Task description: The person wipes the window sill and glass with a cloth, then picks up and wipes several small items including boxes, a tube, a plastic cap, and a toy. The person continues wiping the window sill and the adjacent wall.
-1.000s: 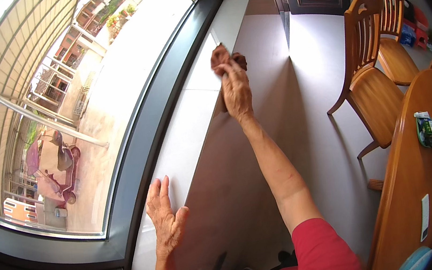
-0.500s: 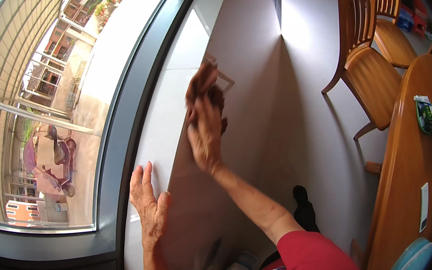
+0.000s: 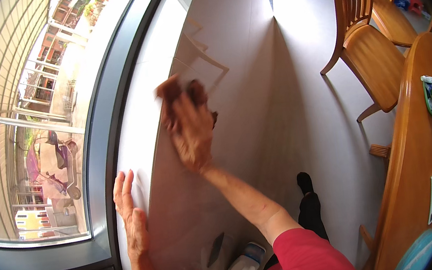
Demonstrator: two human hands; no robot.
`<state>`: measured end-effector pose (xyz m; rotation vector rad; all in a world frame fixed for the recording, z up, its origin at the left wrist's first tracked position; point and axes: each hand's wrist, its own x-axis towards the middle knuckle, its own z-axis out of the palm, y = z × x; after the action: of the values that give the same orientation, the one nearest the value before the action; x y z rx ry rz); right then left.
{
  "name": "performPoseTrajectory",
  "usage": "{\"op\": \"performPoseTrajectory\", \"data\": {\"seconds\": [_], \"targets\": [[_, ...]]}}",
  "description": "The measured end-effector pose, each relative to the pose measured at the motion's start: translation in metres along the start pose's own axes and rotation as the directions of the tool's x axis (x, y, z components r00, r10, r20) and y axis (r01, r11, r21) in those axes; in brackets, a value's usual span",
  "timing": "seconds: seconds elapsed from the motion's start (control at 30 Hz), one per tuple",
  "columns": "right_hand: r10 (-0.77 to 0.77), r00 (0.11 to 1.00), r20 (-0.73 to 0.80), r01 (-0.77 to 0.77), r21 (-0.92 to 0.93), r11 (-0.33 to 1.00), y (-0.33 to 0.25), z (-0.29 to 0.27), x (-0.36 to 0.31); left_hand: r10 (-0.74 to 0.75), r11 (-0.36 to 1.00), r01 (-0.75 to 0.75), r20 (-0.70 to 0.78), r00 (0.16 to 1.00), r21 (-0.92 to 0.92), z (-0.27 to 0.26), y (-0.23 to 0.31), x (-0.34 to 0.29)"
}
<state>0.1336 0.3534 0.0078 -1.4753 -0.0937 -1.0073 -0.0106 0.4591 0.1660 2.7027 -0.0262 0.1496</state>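
My right hand (image 3: pixel 192 140) presses a crumpled brown cloth (image 3: pixel 170 93) against the edge of a white windowsill (image 3: pixel 143 117) and the glossy panel (image 3: pixel 177 215) below it. The cloth bunches out past my fingertips and looks slightly blurred. Nearer to me, my left hand (image 3: pixel 132 215) rests on the sill beside the dark window frame (image 3: pixel 100 149). Its fingers are stretched out and it holds nothing.
Wooden chairs (image 3: pixel 376 56) and a wooden table (image 3: pixel 408 165) with small packages stand at the right. A white and blue bottle-like container (image 3: pixel 244 265) sits low near my body. My dark shoe (image 3: pixel 304 182) is on the pale floor. Outside the window, a scooter (image 3: pixel 52 163) is parked.
My right hand and the cloth have shifted left and slightly up in the picture, partly over the sill edge. My left hand stays on the sill. The whole view has shifted a little.
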Motion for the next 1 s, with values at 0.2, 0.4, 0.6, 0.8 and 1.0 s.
{"op": "performPoseTrajectory", "data": {"seconds": [0.2, 0.4, 0.6, 0.8, 1.0], "targets": [[0.452, 0.888, -0.085, -0.460, -0.158, 0.874, 0.164, -0.003, -0.034, -0.118, 0.992, 0.119, -0.022, 0.993, 0.033, 0.003, 0.004, -0.001], [0.934, 0.326, -0.146, -0.939, 0.066, 0.338, 0.268, -0.037, -0.221, -0.072, 0.997, 0.073, -0.024, 0.997, 0.033, 0.009, -0.002, 0.008], [0.918, -0.393, -0.051, -0.918, 0.080, -0.388, 0.165, -0.059, -0.281, -0.176, 0.981, 0.182, -0.088, 0.980, 0.064, 0.010, 0.002, -0.001], [0.876, 0.438, -0.203, -0.851, 0.220, 0.476, 0.211, -0.019, -0.183, -0.079, 0.995, 0.080, -0.022, 0.997, 0.064, 0.013, 0.021, 0.012], [0.298, 0.954, 0.032, -0.297, -0.018, 0.955, 0.035, 0.000, -0.033, -0.072, 0.995, 0.075, -0.043, 0.996, 0.066, 0.005, 0.005, -0.005]]}}
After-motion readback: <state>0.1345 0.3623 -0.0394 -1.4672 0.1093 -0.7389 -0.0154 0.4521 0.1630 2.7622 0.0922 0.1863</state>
